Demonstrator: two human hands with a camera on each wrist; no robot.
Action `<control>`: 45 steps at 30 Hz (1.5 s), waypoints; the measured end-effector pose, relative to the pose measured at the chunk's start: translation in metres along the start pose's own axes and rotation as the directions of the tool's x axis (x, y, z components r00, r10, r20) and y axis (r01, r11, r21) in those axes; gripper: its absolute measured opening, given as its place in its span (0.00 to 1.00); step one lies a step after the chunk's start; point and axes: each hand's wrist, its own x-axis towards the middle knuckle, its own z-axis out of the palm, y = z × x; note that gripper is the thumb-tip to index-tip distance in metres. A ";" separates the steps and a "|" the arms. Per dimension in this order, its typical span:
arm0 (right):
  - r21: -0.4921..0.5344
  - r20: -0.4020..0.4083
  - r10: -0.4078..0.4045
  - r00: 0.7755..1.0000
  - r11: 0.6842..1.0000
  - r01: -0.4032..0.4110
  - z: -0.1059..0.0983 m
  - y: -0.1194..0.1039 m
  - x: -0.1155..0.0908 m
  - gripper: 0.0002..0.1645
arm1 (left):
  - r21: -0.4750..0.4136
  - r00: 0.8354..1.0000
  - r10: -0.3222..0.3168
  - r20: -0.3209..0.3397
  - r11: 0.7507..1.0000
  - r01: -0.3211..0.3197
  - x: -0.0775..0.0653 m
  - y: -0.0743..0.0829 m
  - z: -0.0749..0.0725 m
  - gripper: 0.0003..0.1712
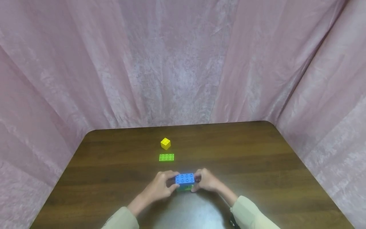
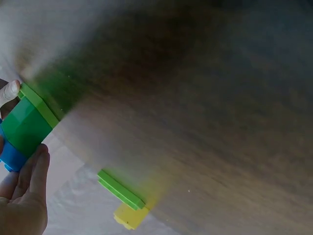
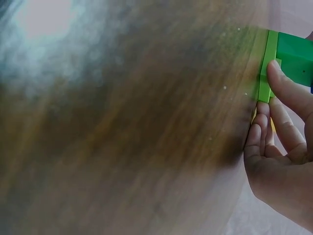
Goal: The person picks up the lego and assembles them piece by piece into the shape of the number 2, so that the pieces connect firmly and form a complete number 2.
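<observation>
So the main thing here is a little stack of toy bricks at the near side of the desk [image 1: 243, 152], around the middle: blue brick [image 1: 185, 178] on top, dark green brick [image 2: 29, 125] under it, thin light green plate [image 3: 268, 54] at the bottom. Can't tell if the plate is touching the wood. The left hand [image 1: 160, 186] has its fingers gripping the blue brick from the left, thumb on the near side. The right hand [image 1: 208, 180] is on the right end, lower down, thumb and fingers pinching the light green plate. Farther back and a bit left, there's a loose lime plate [image 1: 166, 157] lying studs up, and just beyond it a yellow block [image 1: 165, 143] sitting cornerwise. Pale sleeves [image 1: 251, 213] on both arms, and a pinkish velvety curtain [image 1: 171, 63] hanging behind everything.
</observation>
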 end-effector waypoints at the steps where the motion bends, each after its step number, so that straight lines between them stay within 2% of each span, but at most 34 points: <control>1: -0.001 0.002 0.002 1.000 1.000 -0.002 -0.001 0.000 0.000 0.16 | 0.002 1.000 -0.002 0.000 1.000 0.002 0.001 0.000 0.000 0.20; 5: -0.005 0.001 0.013 1.000 1.000 -0.013 -0.002 0.000 0.000 0.17 | 0.015 1.000 0.002 0.000 1.000 -0.002 0.002 -0.003 0.000 0.21; 12: -0.003 -0.005 0.020 1.000 1.000 -0.020 -0.002 -0.002 -0.003 0.18 | 0.037 0.999 0.052 0.002 0.998 -0.052 0.002 -0.005 0.000 0.21; 19: -0.014 -0.003 -0.006 1.000 1.000 0.006 -0.003 -0.002 -0.002 0.19 | 0.061 0.999 0.042 0.022 0.997 -0.044 0.003 -0.004 -0.003 0.22; 29: -0.011 0.018 -0.040 0.999 0.999 0.040 -0.003 0.000 -0.001 0.21 | 0.044 1.000 0.026 0.011 0.999 -0.027 0.002 -0.005 -0.002 0.21; 36: -0.050 0.031 -0.062 0.998 0.997 0.064 -0.003 0.001 -0.003 0.22 | 0.027 0.999 0.033 0.006 0.999 -0.033 0.000 -0.007 0.000 0.21; 45: -0.061 0.054 -0.091 0.994 0.994 0.094 -0.007 0.004 -0.003 0.22 | 0.029 0.997 0.078 0.002 0.996 -0.078 0.001 -0.009 0.002 0.21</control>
